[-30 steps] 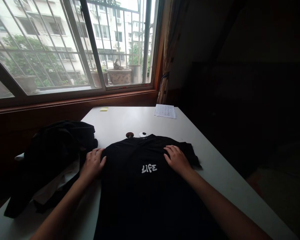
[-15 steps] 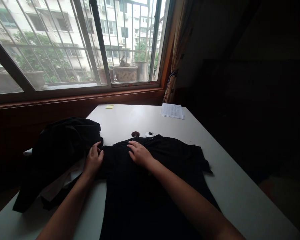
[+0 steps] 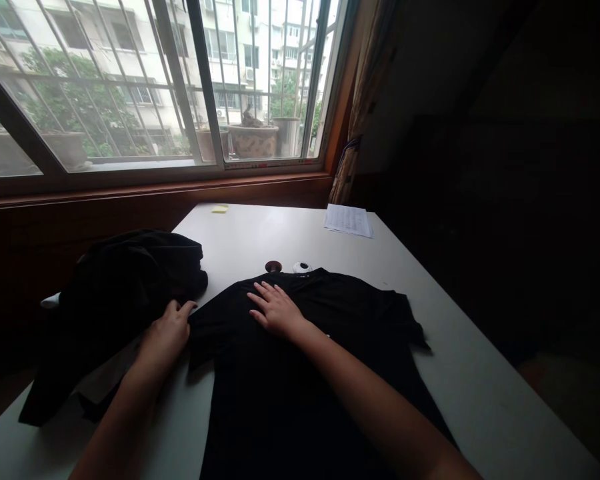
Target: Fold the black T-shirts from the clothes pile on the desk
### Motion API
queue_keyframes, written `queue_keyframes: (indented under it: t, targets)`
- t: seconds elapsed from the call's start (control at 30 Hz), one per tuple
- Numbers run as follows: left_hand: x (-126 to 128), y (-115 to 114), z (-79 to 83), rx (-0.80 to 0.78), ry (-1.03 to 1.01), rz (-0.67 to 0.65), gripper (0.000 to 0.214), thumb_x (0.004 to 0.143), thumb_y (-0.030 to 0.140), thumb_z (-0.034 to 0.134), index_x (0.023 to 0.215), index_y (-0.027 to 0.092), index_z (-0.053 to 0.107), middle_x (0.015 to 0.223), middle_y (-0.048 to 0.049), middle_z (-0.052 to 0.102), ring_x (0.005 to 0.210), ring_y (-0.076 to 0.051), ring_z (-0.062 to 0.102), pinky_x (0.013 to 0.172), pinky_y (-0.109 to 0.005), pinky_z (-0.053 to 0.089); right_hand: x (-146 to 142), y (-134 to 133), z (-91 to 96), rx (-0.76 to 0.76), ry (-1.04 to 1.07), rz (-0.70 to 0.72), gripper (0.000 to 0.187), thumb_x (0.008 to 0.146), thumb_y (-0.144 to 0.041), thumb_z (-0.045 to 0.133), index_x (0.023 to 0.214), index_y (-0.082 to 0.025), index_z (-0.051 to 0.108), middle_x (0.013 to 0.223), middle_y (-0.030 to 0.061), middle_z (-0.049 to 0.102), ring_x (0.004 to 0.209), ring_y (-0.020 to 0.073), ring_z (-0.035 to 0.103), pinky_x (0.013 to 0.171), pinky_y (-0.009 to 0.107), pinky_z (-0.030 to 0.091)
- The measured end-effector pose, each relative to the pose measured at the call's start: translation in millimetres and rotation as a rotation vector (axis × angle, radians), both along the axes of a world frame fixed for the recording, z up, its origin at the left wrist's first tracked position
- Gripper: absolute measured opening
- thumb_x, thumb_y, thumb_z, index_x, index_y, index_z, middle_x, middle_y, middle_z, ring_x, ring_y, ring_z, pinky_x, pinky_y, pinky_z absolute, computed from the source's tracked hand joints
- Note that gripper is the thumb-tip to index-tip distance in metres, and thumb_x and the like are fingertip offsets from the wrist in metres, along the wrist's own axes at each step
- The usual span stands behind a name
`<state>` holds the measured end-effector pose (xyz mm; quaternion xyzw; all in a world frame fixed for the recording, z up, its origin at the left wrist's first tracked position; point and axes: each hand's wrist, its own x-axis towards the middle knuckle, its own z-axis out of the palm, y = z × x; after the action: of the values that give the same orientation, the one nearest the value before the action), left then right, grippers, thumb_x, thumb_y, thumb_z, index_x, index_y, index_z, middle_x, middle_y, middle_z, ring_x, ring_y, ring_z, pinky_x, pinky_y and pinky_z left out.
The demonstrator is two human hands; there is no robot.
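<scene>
A black T-shirt (image 3: 300, 393) lies spread on the white table, its collar toward the window. My right hand (image 3: 277, 311) rests flat on its upper chest, fingers spread. At the shirt's left sleeve edge is my left hand (image 3: 166, 337), fingers curled and closed on the hem; the exact grip is partly hidden. A heap of dark clothing (image 3: 125, 287) with a pale lining lies just left of that hand. Beyond the collar stand a brown round-topped object (image 3: 273, 266) and a white round object (image 3: 302, 267) with a dark centre.
The white table (image 3: 250, 230) narrows toward a barred window (image 3: 145, 87). Printed papers (image 3: 349, 221) lie at its far right corner, and a yellow sticky note (image 3: 220, 209) at the far left. A tied curtain (image 3: 347, 167) hangs beside the window.
My left hand has moved left and toward me, and the shirt's left sleeve now stretches farther out. My right hand has stayed on the chest, its fingers spreading wider.
</scene>
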<state>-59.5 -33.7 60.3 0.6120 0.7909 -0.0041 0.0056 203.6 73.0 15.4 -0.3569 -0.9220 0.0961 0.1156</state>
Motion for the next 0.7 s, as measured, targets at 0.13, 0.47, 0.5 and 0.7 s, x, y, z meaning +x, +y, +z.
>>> queue_keyframes:
  t: [0.13, 0.47, 0.5, 0.7]
  targets:
    - [0.9, -4.1, 4.4, 0.128, 0.006, -0.04, 0.042, 0.097, 0.018, 0.041, 0.133, 0.026, 0.061, 0.121, -0.0101, 0.057, 0.077, -0.022, 0.067, 0.064, -0.032, 0.05, -0.8, 0.8, -3.2, 0.006, 0.01, -0.007, 0.058, 0.103, -0.054, 0.04, 0.153, -0.024, 0.044, 0.165, 0.0073, 0.028, 0.154, 0.0254, 0.022, 0.125, 0.049, 0.017]
    - [60.4, 11.5, -29.8, 0.266, -0.085, -0.656, 0.047, 0.104, 0.039, 0.043, 0.147, 0.024, 0.05, 0.154, -0.0084, 0.048, 0.142, -0.03, 0.042, 0.115, -0.049, 0.039, 34.5, 19.0, -3.8, 0.15, 0.247, -0.048, 0.037, 0.102, -0.026, 0.046, 0.134, -0.018, 0.063, 0.142, 0.0101, 0.06, 0.134, 0.0236, 0.051, 0.119, 0.043, 0.033]
    - [63.3, 12.1, -37.1, 0.226, -0.064, -0.657, 0.05, 0.104, 0.043, 0.043, 0.15, 0.025, 0.046, 0.157, -0.0084, 0.044, 0.145, -0.033, 0.037, 0.116, -0.055, 0.035, 46.1, 26.5, -2.4, 0.158, 0.275, -0.087, 0.035, 0.102, -0.024, 0.046, 0.13, -0.02, 0.065, 0.136, 0.0095, 0.064, 0.128, 0.0231, 0.055, 0.116, 0.041, 0.037]
    - [60.6, 14.8, -37.3, 0.133, -0.022, -0.558, 0.05, 0.102, 0.047, 0.045, 0.15, 0.032, 0.046, 0.154, -0.0078, 0.047, 0.14, -0.036, 0.041, 0.11, -0.058, 0.036, 130.5, 81.1, 2.3, 0.142, 0.247, -0.449, 0.024, 0.095, -0.02, 0.054, 0.114, -0.018, 0.07, 0.115, 0.0124, 0.067, 0.111, 0.0265, 0.059, 0.103, 0.042, 0.046]
